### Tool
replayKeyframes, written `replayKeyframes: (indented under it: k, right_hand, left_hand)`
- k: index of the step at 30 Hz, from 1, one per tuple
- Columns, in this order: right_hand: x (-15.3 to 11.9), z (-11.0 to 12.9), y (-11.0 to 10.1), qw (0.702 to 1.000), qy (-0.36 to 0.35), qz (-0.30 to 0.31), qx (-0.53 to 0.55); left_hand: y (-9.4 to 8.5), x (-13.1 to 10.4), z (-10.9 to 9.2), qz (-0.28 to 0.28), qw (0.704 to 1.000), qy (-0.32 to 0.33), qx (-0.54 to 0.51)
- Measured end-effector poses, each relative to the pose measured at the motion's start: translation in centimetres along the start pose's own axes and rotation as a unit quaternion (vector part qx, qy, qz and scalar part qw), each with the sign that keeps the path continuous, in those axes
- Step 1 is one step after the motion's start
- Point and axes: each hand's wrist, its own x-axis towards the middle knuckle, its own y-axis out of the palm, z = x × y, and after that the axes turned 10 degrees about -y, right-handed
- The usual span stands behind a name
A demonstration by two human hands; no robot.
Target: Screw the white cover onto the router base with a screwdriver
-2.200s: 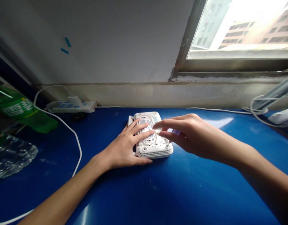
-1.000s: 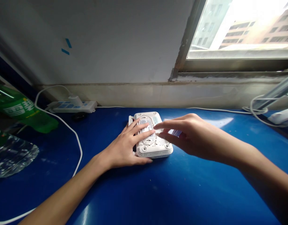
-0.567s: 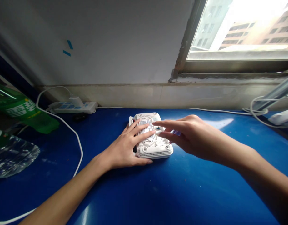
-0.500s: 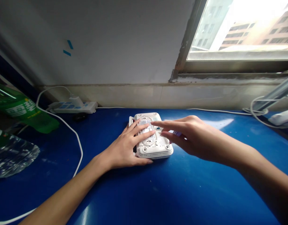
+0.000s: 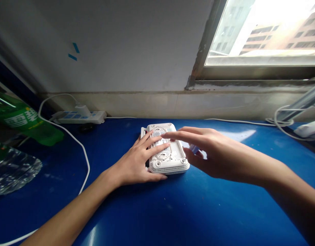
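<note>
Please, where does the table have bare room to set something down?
Free: the table before the router, between the forearms; a smaller patch between router and power strip. Crowded: the left side, with bottles and cable.

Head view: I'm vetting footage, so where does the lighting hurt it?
Head view: window blown out near its top; same view, glare patch on the blue table beyond the right hand; same view, wall darker toward the left edge.

A glossy blue table [image 5: 185, 212] carries a perforated white device [image 5: 174, 157] midway; around it lie a power strip [image 5: 96, 118] at ten o'clock, green bottle [image 5: 44, 131] and clear bottle [image 5: 17, 171] near nine, thin white cord [image 5: 234, 120] at two
</note>
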Motion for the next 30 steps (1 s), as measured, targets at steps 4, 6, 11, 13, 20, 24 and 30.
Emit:
replayKeyframes:
  k: [4, 6, 11, 13, 20, 24, 30]
  right_hand:
    - [0.29, 0.40, -0.12, 1.000, 0.009, -0.001, 0.009]
    - [0.53, 0.29, -0.11, 0.999, 0.030, 0.000, 0.010]
    - [0.31, -0.21, -0.14, 0.999, 0.024, 0.022, 0.008]
    - [0.06, -0.07, -0.29, 1.000, 0.015, 0.022, 0.005]
    - [0.62, 0.52, -0.43, 0.999, 0.030, 0.018, 0.023]
    - [0.62, 0.02, 0.07, 1.000, 0.013, 0.008, 0.009]
    - [0.32, 0.23, -0.12, 1.000, -0.002, 0.011, 0.015]
  left_hand:
    - [-0.07, 0.04, -0.04, 0.002, 1.000, 0.001, -0.001]
    - [-0.14, 0.05, -0.13, 0.010, 1.000, -0.004, 0.000]
    - [-0.21, 0.05, -0.21, 0.007, 1.000, -0.003, -0.001]
    - [-0.15, 0.06, -0.14, -0.003, 1.000, 0.003, -0.003]
    - [-0.03, 0.04, -0.10, 0.002, 1.000, -0.005, -0.004]
    - [-0.16, 0.04, -0.23, 0.007, 1.000, -0.009, 0.008]
    - [-0.09, 0.00, -0.14, -0.006, 1.000, 0.003, 0.009]
